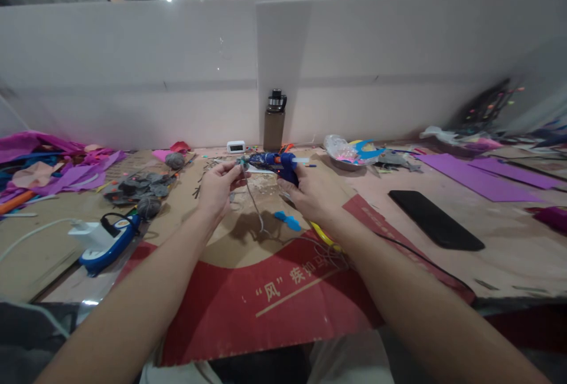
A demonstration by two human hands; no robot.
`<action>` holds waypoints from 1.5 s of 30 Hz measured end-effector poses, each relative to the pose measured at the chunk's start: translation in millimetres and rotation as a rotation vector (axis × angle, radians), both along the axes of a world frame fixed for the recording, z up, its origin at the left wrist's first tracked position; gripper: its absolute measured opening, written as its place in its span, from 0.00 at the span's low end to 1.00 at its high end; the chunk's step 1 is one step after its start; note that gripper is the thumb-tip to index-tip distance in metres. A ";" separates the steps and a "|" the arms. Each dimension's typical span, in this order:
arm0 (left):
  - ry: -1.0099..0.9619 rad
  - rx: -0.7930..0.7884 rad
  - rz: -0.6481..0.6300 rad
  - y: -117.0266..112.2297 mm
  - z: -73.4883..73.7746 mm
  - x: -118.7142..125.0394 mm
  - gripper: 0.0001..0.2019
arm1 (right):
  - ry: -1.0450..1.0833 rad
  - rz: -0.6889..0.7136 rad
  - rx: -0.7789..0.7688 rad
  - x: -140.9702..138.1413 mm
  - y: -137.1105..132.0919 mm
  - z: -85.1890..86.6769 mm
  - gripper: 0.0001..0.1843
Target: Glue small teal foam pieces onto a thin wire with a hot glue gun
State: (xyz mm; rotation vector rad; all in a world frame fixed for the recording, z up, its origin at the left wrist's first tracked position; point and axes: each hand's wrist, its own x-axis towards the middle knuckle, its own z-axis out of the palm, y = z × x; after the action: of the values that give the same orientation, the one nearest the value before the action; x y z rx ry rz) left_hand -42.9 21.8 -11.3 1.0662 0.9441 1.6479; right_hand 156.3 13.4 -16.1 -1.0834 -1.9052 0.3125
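Observation:
My right hand [297, 190] grips a blue hot glue gun [287, 164], a pale glue stick poking out of its back end. The gun's nozzle points left, toward my left hand [222, 186]. Between the left thumb and fingers is a small greenish piece [242, 162], too small to make out clearly. A grey yarn strand [254, 201] hangs from it and runs down to the cardboard [221, 313]. Below the hands lies a blue felt cutout [287, 220]. Yellow-handled scissors [325, 235] are partly hidden by my right forearm, near loose yarn.
A bottle [274, 121] stands at the back beside a small white clock [235, 147]. Grey felt scraps [140, 188] and a blue power strip [110, 248] lie left. At right are a black phone [436, 220], purple sheets [473, 177] and a bowl [349, 162] of scraps.

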 end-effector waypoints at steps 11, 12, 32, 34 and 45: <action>0.033 -0.023 -0.027 -0.1 -2.0 0.7 0.10 | -0.025 -0.011 0.001 0.6 -0.5 -0.4 0.14; 0.030 -0.017 -0.022 0.1 -1.9 0.5 0.10 | -0.023 -0.020 0.002 0.8 0.1 -1.0 0.14; -0.012 -0.043 -0.012 1.5 -2.3 1.6 0.08 | 0.011 0.055 -0.041 -0.2 0.7 0.0 0.14; -0.054 -0.041 0.015 2.9 -3.1 0.6 0.08 | 0.044 0.064 -0.055 0.4 3.6 -1.7 0.15; -0.044 -0.103 0.037 0.4 -4.0 2.0 0.08 | 0.210 -0.165 -0.492 26.3 42.2 -16.5 0.06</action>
State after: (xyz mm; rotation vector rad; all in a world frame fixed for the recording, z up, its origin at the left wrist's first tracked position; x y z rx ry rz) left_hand -40.9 22.2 -15.3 0.9450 1.0143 1.6277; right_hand 182.6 55.6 -32.6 -1.4546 -1.5768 0.7969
